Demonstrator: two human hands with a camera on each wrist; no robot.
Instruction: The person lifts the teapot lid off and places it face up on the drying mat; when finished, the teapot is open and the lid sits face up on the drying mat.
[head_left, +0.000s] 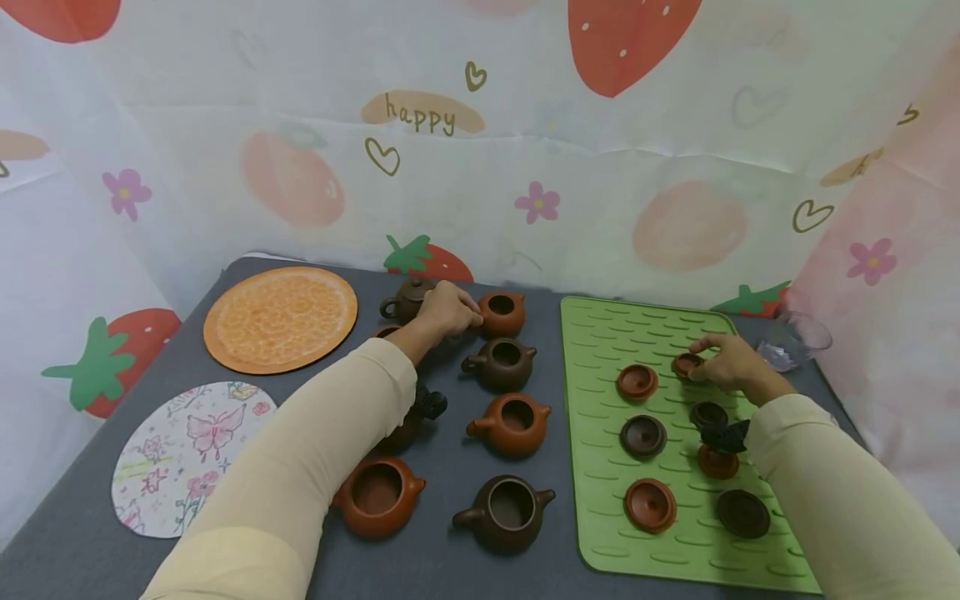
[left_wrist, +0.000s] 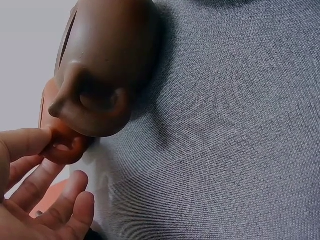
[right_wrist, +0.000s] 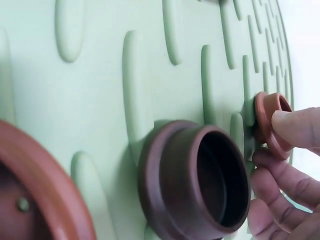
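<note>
At the back of the table my left hand (head_left: 447,310) (left_wrist: 47,200) pinches the handle of an open reddish-brown teapot (head_left: 512,322) (left_wrist: 64,155) between thumb and fingers. Nearer stands a dark brown teapot (head_left: 504,377) (left_wrist: 112,45), its lid off. Over the green mat (head_left: 600,333), my right hand (head_left: 731,367) (right_wrist: 290,192) pinches the edge of a small reddish-brown teapot lid (head_left: 684,363) (right_wrist: 266,117), which lies upturned with its hollow side up. Beside it is a dark lid (head_left: 708,415) (right_wrist: 172,175), upturned too.
More lidless teapots, such as a reddish one (head_left: 378,500) and a brown one (head_left: 510,521), stand in two columns. A lidded dark teapot (head_left: 411,293) is behind my left wrist. Several lids lie on the mat. An orange round mat (head_left: 281,321), patterned mat (head_left: 161,467) and clear glass vessel (head_left: 802,337) flank them.
</note>
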